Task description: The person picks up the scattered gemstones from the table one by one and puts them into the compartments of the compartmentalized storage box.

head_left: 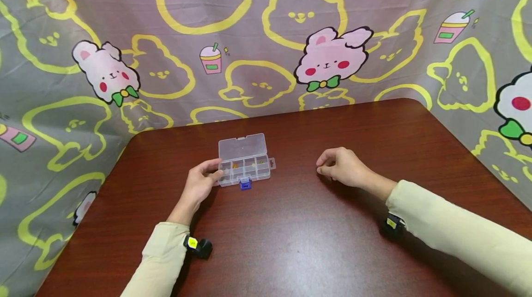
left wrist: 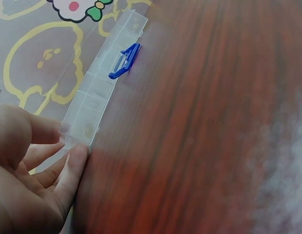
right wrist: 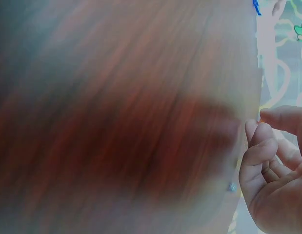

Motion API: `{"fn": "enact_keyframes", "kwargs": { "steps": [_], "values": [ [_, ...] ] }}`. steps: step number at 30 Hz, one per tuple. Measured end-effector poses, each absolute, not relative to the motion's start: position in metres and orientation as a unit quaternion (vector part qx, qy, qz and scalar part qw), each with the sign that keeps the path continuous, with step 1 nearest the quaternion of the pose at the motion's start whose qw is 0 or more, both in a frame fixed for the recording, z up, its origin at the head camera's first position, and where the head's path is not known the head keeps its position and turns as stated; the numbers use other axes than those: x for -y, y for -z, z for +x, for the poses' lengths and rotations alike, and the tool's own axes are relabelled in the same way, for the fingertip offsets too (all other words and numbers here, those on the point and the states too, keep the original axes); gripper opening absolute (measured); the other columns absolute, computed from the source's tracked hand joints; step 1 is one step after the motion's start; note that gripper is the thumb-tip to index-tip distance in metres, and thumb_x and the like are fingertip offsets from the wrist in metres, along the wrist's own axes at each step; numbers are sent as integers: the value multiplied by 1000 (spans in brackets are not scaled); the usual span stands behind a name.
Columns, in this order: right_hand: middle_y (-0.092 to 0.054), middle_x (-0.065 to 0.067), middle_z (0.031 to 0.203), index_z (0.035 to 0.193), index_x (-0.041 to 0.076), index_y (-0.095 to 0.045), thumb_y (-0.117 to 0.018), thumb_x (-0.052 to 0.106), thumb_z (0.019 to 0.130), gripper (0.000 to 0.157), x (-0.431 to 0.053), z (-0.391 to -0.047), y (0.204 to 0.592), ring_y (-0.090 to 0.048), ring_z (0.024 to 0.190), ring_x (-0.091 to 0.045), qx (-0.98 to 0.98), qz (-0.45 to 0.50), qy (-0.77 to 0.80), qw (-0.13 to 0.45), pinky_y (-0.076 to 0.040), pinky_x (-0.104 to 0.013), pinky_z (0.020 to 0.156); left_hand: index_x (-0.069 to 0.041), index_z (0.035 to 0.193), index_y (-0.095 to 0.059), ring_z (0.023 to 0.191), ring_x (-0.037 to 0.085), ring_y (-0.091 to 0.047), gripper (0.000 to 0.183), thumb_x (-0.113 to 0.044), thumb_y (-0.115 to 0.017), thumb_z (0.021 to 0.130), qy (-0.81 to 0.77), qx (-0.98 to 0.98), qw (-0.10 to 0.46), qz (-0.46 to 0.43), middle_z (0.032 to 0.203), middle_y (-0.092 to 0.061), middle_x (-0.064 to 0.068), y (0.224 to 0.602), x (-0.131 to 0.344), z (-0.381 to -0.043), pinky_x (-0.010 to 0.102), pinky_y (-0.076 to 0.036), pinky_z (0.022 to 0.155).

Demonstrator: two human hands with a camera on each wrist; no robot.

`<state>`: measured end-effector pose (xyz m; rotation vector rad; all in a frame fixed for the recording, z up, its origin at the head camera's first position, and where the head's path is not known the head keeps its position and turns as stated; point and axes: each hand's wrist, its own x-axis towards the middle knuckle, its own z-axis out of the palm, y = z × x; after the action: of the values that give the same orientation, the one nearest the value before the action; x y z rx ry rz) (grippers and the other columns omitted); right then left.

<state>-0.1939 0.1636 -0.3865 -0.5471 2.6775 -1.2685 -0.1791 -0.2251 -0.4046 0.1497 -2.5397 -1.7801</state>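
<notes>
A clear plastic compartment box (head_left: 244, 171) with a raised lid (head_left: 243, 147) and a blue latch (head_left: 245, 184) stands on the table. Small orange and yellowish pieces lie in some compartments. My left hand (head_left: 200, 181) grips the box's left end, thumb in front and fingers behind; the left wrist view shows this hold on the box (left wrist: 99, 90) up close. To the right of the box, my right hand (head_left: 342, 167) hovers low over the table with thumb and fingertips together. A tiny orange speck shows between those fingertips in the right wrist view, its shape too small to tell.
The brown wooden table (head_left: 291, 241) reaches back to a patterned curtain (head_left: 257, 24) that hangs behind and at both sides. A small greyish piece (right wrist: 232, 186) shows near the right hand. Black wrist cameras (head_left: 202, 248) hang under both sleeves.
</notes>
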Motion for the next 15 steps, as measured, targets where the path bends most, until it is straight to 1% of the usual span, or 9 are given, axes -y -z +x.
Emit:
{"fn": "enact_keyframes", "kwargs": {
  "steps": [3,9,15],
  "values": [
    [-65,-2,73,93,4,-70,-72,3,88,5,-155,-195,387,-57,56,-17,-884,-187,424,70,-50,-31,53,3,133,-61,89,15,-61,38,2,-62,95,574,817,19,47,128,-61,24,406,225,-179,21,-56,70],
    [-67,-5,72,93,4,-71,-72,2,88,5,-136,-195,384,-58,55,-18,-875,-200,434,77,-50,-30,51,2,133,-61,92,19,-60,37,1,-62,96,570,820,17,47,128,-61,23,406,226,-180,20,-55,71],
    [-68,-8,71,94,3,-72,-72,3,88,6,-117,-195,380,-61,56,-22,-867,-214,442,79,-49,-29,52,2,133,-61,92,19,-60,38,2,-62,96,575,817,19,47,129,-61,24,406,226,-180,21,-56,71]
  ]
}}
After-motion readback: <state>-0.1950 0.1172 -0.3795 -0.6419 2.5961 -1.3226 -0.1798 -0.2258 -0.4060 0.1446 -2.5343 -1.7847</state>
